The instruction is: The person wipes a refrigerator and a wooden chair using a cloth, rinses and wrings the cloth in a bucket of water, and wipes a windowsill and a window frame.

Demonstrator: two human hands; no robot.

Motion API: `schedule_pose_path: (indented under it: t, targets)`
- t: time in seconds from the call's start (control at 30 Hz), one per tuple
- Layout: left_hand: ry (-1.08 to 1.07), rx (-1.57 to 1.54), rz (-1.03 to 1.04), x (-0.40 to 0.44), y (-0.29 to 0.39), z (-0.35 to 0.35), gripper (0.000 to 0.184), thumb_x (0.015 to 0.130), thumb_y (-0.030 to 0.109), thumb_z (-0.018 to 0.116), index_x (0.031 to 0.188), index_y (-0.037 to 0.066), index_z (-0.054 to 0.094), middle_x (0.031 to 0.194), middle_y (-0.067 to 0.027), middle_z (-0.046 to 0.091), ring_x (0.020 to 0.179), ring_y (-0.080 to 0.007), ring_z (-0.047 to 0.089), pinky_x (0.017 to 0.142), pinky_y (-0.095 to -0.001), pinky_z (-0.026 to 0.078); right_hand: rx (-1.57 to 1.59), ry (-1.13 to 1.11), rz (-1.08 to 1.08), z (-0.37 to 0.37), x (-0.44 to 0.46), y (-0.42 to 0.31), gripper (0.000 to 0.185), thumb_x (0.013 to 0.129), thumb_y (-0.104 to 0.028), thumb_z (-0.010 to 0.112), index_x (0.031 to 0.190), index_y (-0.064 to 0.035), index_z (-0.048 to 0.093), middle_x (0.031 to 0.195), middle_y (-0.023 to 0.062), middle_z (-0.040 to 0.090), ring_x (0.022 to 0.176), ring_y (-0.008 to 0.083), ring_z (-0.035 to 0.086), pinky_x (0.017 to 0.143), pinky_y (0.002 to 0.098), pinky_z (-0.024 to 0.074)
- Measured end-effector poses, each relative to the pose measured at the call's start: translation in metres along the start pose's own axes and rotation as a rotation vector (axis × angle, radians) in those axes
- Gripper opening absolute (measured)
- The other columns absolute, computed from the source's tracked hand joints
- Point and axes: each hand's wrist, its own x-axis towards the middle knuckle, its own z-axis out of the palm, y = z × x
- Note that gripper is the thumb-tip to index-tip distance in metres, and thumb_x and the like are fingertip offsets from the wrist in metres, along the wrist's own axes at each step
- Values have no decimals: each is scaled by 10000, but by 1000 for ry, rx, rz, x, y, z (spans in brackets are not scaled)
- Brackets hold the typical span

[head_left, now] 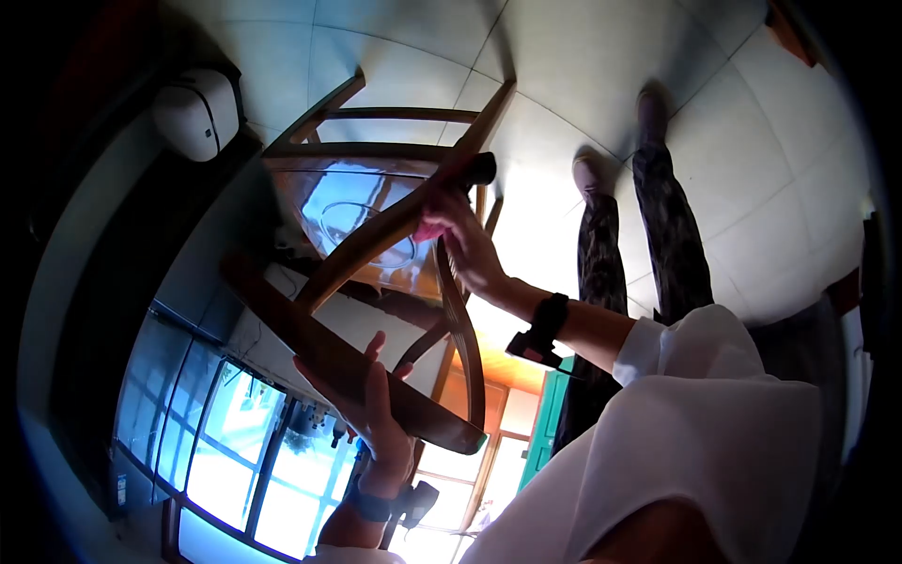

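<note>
A brown wooden armchair with a glossy seat stands in front of me, its legs reaching the tiled floor. My right hand is closed on a pink cloth and presses it against the curved armrest, near its dark rounded end. Lower in the view, my left hand is wrapped round the chair's broad top rail, its fingertips showing past the far edge. Black devices are strapped to my wrists.
Pale floor tiles lie around the chair and my feet. A rounded white case rests on a dark surface at the upper left. Bright windows and a green door panel are beyond the chair.
</note>
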Motion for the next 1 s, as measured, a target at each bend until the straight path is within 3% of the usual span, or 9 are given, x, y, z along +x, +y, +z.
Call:
schedule_pose_path:
  t: [0.1, 0.3, 0.37, 0.47, 0.6, 0.63, 0.77, 0.9, 1.0]
  targets:
    - [9, -37, -42, 1, -1, 3, 842, 842, 112, 567, 1476, 254, 30, 1465, -174, 226, 1110, -350, 554, 667, -369, 594, -194, -262, -229, 31, -9, -21, 452, 836, -77, 639, 1236, -233, 498, 1450, 53, 355, 1358, 359, 258, 1046, 601, 235]
    - [-141, 417, 326, 5, -44, -28, 767, 897, 166, 550, 1472, 203, 44, 1478, -201, 198, 1125, -346, 555, 678, -343, 593, -309, -50, -98, 34, -11, 31, 508, 851, -249, 641, 1321, -249, 447, 1467, 95, 296, 1373, 325, 234, 1088, 543, 218]
    - [-95, 431, 252, -1, -43, -28, 773, 892, 157, 551, 1473, 202, 42, 1476, -200, 201, 1127, -344, 553, 681, -343, 592, 119, 309, 164, 28, 5, 56, 417, 945, -231, 466, 1348, -142, 403, 1446, 158, 291, 1349, 333, 260, 1086, 473, 256]
    - [-61, 432, 157, -12, -41, -29, 783, 884, 143, 553, 1473, 201, 39, 1472, -198, 206, 1129, -343, 549, 686, -343, 589, 107, 426, 331, -6, 50, 84, 412, 973, -176, 327, 1372, -76, 340, 1485, 172, 213, 1368, 326, 237, 1111, 360, 217]
    - [-40, 469, 82, -16, -46, -24, 796, 874, 126, 554, 1474, 199, 35, 1468, -197, 212, 1132, -341, 545, 692, -342, 586, 564, 446, 594, -37, 91, 163, 483, 973, -274, 418, 1401, -82, 302, 1308, 78, 447, 1180, 189, 455, 997, 304, 356]
    - [-37, 479, 63, -15, -47, -22, 800, 871, 121, 555, 1474, 199, 34, 1467, -196, 214, 1132, -340, 544, 694, -342, 586, 295, 426, 608, -37, 93, 179, 517, 935, -334, 462, 1368, -79, 340, 1410, 140, 333, 1264, 275, 394, 982, 334, 396]
    - [-28, 517, -10, -5, -53, -13, 813, 861, 103, 556, 1474, 197, 30, 1462, -194, 220, 1135, -338, 540, 700, -342, 583, -160, 139, 652, -81, 119, 196, 539, 894, -342, 511, 1330, -50, 386, 1334, 196, 437, 1210, 375, 451, 979, 422, 400]
    - [-27, 528, -46, 4, -55, -2, 827, 851, 85, 558, 1475, 195, 26, 1458, -192, 226, 1138, -336, 536, 707, -341, 580, 56, 285, 666, -90, 140, 281, 624, 842, -329, 557, 1369, -55, 365, 1354, 168, 428, 1251, 334, 428, 1018, 379, 366]
    - [-21, 534, -78, 8, -58, 5, 838, 843, 72, 559, 1475, 194, 23, 1454, -191, 231, 1140, -334, 532, 711, -341, 578, -14, 222, 747, -109, 160, 339, 637, 882, -310, 533, 1429, -97, 285, 1158, 66, 535, 991, 134, 498, 777, 288, 428]
